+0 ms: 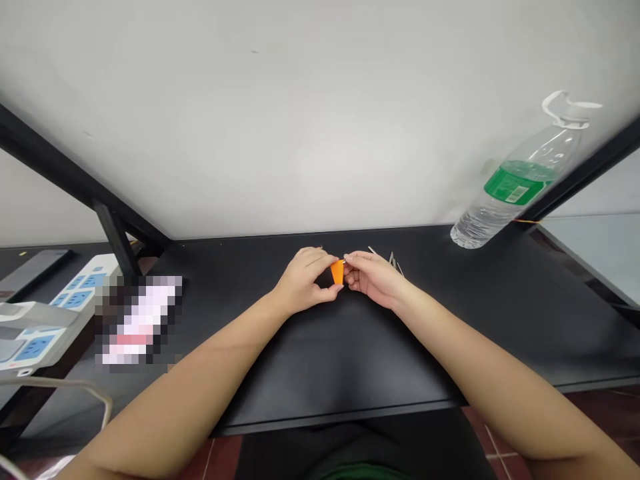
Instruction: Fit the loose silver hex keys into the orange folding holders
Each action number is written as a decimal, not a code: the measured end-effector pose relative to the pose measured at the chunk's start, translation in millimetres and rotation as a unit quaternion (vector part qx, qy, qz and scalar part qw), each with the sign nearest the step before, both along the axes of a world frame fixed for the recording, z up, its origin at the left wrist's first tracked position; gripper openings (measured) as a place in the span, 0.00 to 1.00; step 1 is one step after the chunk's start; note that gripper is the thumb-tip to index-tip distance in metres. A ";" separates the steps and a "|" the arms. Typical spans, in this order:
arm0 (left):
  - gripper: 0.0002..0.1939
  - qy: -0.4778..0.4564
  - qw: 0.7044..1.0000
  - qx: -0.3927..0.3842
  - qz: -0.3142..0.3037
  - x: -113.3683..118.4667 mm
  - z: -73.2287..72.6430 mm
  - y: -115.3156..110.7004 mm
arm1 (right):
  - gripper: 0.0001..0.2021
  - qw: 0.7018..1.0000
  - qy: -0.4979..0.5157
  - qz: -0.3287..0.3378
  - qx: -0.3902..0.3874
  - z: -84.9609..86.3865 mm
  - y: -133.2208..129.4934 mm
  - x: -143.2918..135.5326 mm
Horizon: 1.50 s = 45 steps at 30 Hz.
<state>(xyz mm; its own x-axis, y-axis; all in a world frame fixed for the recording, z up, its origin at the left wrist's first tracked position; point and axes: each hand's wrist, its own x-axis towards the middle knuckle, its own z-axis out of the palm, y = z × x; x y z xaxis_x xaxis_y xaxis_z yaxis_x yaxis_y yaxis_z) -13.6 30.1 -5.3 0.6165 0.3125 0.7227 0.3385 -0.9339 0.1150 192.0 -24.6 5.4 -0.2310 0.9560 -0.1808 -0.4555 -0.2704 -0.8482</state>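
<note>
Between the thumb and fingers of my left hand [311,277] is a small flat orange piece [337,272], held upright above the black table. The fingertips of my right hand [370,275] are closed in a pinch at the piece's upper right corner. A small silvery bit [345,262] shows at those fingertips, mostly hidden, so its kind is unclear. Just behind my right hand, several thin metal rods [392,259] lie on the table, partly covered by the hand.
A large clear water bottle [517,183] with a green label stands at the back right by the wall. To the left lie a blurred-out phone-like object [143,320] and white power strips [83,290]. A black frame post [117,233] rises there. The black tabletop [345,360] ends near my body.
</note>
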 end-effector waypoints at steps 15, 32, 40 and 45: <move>0.18 0.061 0.982 -0.171 -0.045 -1.2 3.0 -1.8 | 0.14 0.986 -0.163 -0.015 0.029 -6.9 1.8 -4.3; 0.27 0.036 0.950 -0.299 -0.082 -1.4 -2.0 1.8 | 0.09 0.971 -0.236 -0.006 0.027 -3.2 5.1 3.5; 0.26 0.079 0.967 -0.233 -0.069 -1.0 -2.3 1.5 | 0.14 0.976 -0.214 -0.042 0.030 -4.8 7.8 1.9; 0.26 0.112 0.978 -0.178 -0.008 -3.8 -5.5 3.4 | 0.13 0.968 -0.225 -0.105 0.016 1.9 11.2 14.0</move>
